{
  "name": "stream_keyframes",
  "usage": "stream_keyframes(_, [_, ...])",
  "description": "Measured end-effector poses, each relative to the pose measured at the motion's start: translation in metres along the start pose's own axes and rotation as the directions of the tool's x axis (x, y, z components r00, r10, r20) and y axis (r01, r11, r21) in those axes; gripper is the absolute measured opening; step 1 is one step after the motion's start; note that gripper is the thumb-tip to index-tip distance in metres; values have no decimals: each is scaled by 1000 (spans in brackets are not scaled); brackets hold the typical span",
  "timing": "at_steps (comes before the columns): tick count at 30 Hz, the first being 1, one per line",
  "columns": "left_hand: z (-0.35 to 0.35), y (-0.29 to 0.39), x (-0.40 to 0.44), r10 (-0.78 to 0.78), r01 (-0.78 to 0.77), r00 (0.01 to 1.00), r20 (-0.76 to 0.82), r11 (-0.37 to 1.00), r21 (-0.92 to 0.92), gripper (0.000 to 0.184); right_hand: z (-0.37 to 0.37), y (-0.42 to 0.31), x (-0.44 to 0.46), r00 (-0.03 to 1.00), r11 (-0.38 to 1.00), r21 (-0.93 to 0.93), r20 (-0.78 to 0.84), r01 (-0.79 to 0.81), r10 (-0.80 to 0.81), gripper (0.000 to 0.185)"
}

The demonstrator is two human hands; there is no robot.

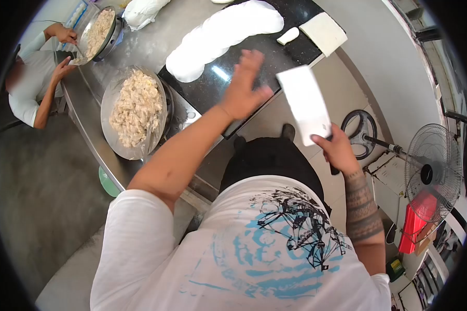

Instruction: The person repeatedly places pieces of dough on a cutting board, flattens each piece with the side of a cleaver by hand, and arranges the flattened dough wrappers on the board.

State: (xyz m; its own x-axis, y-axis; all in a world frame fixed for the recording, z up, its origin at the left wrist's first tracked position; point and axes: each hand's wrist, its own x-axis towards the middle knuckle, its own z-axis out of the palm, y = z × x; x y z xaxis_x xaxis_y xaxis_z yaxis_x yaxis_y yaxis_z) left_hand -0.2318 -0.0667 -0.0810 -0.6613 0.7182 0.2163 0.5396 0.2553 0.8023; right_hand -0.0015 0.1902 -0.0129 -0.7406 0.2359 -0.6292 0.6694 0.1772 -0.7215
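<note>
My right hand (341, 151) grips a cleaver (304, 103) by its dark handle, with the broad pale blade pointing up and away from me over the floor beside the black slab. My left hand (245, 87) is over the near part of the black stone slab (205, 98), fingers spread and holding nothing. Just beyond it, a long, thick roll of white dough (225, 36) lies across the slab. A small cut piece of dough (288, 36) rests at its right end, next to a folded white cloth (323, 34).
A large bowl of chunky pale filling (136, 109), lined with plastic, stands on the steel table (80, 101) at left. Behind it, a co-worker (41, 72) works at another bowl of filling (99, 34). A white wrapped bundle (142, 11) lies farther back. On the right stands a fan (431, 173).
</note>
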Motion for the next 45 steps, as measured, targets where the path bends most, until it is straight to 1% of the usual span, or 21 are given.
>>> stream_keyframes(3, [-39,-5,13,-203,222,952,-230,973,61,92,21,-27,40,955,959,-168,231,230,-188,53])
stream_keyframes(4, [-46,-8,17,-109,167,983,-149,868,467,91,32,-31,54,926,937,-178,292,300,-241,55])
stream_keyframes(5, [-44,-8,14,-32,-2,998,50,827,563,89,44,-36,68,890,912,-179,351,369,-291,56])
stream_keyframes(6, [-40,-8,8,24,-182,966,257,768,614,88,62,-26,89,843,867,-201,409,456,-349,56])
stream_keyframes(7, [-39,-4,2,59,-365,887,457,695,619,86,72,-26,99,790,814,-215,464,540,-401,56])
stream_keyframes(8, [-39,0,-9,72,-305,915,398,769,562,86,73,-22,104,790,820,-220,482,528,-379,57])
stream_keyframes(11, [-31,16,-12,-63,-210,910,410,782,587,87,70,-16,91,796,854,-220,522,472,-305,59])
stream_keyframes(12, [-22,20,-17,-64,-187,912,406,815,549,87,61,-8,83,800,862,-218,525,457,-291,59])
stream_keyframes(16, [-4,25,-12,-83,-171,906,416,827,536,86,47,-16,80,827,880,-276,527,387,-199,56])
stream_keyframes(19, [-19,10,3,-97,-215,901,423,746,630,82,54,-25,98,839,813,-383,498,439,-218,56])
stream_keyframes(22, [-27,-9,15,5,-250,937,348,704,665,79,56,-37,109,798,731,-348,406,586,-446,57])
stream_keyframes(26, [-48,-42,53,189,-356,932,310,646,675,80,62,-72,124,856,717,-472,345,513,-385,57])
stream_keyframes(28, [-50,-38,54,219,-428,896,385,656,622,81,59,-90,120,886,757,-473,335,451,-319,57])
stream_keyframes(31, [-29,-18,9,149,-462,837,526,707,535,91,85,-21,69,805,811,-150,314,565,-503,54])
stream_keyframes(33, [-13,1,-5,225,-462,833,505,785,413,93,86,-15,43,909,872,-307,297,382,-293,56])
stream_keyframes(34, [-12,-2,7,222,-474,834,505,757,449,93,84,-15,39,944,879,-383,272,284,-187,57])
stream_keyframes(37, [-15,-6,27,217,-475,856,470,690,546,91,73,-20,68,922,823,-425,261,376,-286,59])
stream_keyframes(38, [-19,-11,34,234,-471,869,436,662,583,90,69,-24,78,894,773,-450,243,447,-376,59])
stream_keyframes(41, [-34,-31,56,270,-462,885,379,598,655,89,62,-70,94,906,762,-492,259,421,-334,59])
stream_keyframes(44, [-44,-32,62,324,-510,857,401,642,572,90,67,-85,88,934,806,-475,228,353,-275,58])
stream_keyframes(45, [-45,-28,57,326,-518,849,416,668,534,90,73,-66,86,911,806,-426,235,410,-339,55])
